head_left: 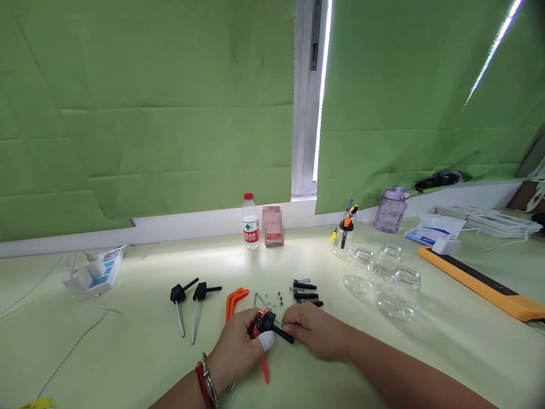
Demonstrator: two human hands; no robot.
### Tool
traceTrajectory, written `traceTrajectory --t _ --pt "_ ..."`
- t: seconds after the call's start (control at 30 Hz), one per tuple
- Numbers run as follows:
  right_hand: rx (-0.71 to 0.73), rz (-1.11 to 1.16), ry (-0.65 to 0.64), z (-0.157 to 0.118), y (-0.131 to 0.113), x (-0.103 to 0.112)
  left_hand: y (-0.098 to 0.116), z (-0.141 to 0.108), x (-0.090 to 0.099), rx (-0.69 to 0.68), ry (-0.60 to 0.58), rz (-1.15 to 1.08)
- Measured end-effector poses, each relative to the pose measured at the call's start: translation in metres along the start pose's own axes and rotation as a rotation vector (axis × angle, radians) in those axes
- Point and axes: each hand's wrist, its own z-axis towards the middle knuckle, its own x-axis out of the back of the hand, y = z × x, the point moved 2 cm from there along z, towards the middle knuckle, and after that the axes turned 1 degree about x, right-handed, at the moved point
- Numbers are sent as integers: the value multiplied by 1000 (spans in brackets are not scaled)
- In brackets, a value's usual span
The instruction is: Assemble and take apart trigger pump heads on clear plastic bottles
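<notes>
My left hand (238, 345), its thumb wrapped in white, grips a black plastic nozzle head (267, 321) with an orange lever (264, 368) hanging below it. The head's black tube (284, 335) points down to the right. Close against it, my right hand (313, 329) pinches a thin metal rod (280, 323) whose tip meets the head; the rest is hidden by the fingers. Behind my left hand lie loose orange levers (233, 301). Small brass pieces (280, 299) and black tubes with springs (305, 286) rest beyond my right hand.
Two similar black heads with metal stems (177, 293) lie on the left. At the right stand clear glass jars (404, 289), a purple bottle (390, 210) and an orange-and-black bar (481, 284). A water bottle (251, 224) stands by the wall; a power strip (106, 272) sits far left.
</notes>
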Motion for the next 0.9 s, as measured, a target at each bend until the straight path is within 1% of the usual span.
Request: traceTrajectory --t 0.13,0.23,0.3,0.43,0.5,0.57,0.67,0.73,0.8,0.87,0.9 --pt "-11 72 -39 1 -1 -6 3 -3 -5 -15 -53 109" --pt "-86 118 -81 1 4 -7 3 -6 -8 -42 -118 192" --pt "-136 177 -64 2 7 -6 4 -8 -9 -61 -183 275" --pt "-174 391 5 8 7 -11 10 -13 -13 -150 -297 444" --pt "-210 507 -15 11 6 -16 13 -14 -13 -190 -318 503" --pt "-281 628 -40 12 5 -21 14 -15 -13 -222 -325 554" --pt "-371 753 -21 12 3 -24 13 -12 -10 -246 -346 578" --pt "-390 759 5 13 2 -24 10 -11 -8 -256 -366 567" --pt "-421 754 23 16 3 -24 8 -11 -8 -295 -408 543" --pt "-456 777 83 19 7 -23 8 -13 -10 -358 -477 498" --pt "-458 790 140 21 9 -21 7 -14 -12 -386 -508 471"
